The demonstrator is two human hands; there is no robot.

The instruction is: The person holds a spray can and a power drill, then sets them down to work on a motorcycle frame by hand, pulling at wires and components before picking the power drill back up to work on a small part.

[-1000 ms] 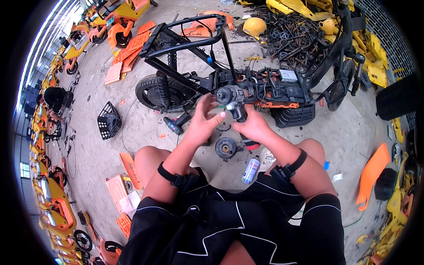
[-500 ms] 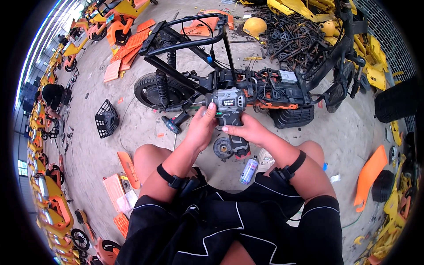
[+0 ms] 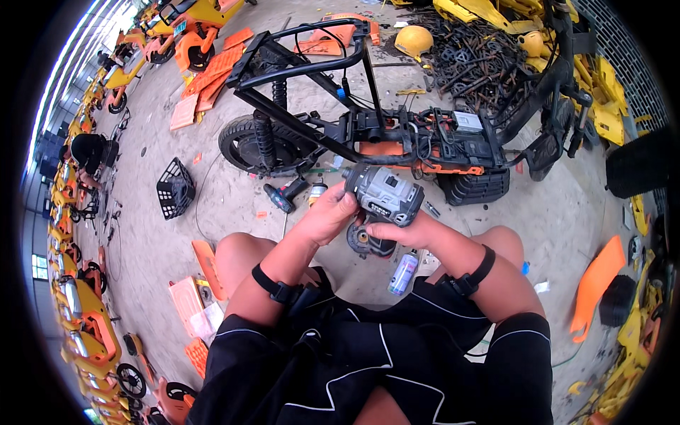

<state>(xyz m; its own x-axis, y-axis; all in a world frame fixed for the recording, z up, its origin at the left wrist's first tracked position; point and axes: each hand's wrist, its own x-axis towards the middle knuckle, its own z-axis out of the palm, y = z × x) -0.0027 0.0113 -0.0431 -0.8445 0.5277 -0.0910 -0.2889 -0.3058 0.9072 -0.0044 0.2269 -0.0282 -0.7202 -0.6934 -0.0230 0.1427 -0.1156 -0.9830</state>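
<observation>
Both of my hands are on a grey and black cordless impact wrench, held above the floor in front of my knees. My left hand is closed at its front end, thumb against the housing. My right hand wraps around its handle, which is mostly hidden. Just beyond stands a stripped black scooter frame with its rear wheel to the left. Beneath the wrench lies a round dark part, partly covered. A second cordless drill rests on the floor to the left.
A spray can lies between my feet. To the left is a black basket, with orange panels nearer me. Dark metal parts are heaped beyond the frame. Another person crouches at far left beside a row of scooters.
The impact wrench has turned and tilted in my hands, its body now slanting down to the right and its handle less visible. My right hand has shifted slightly right and lower.
</observation>
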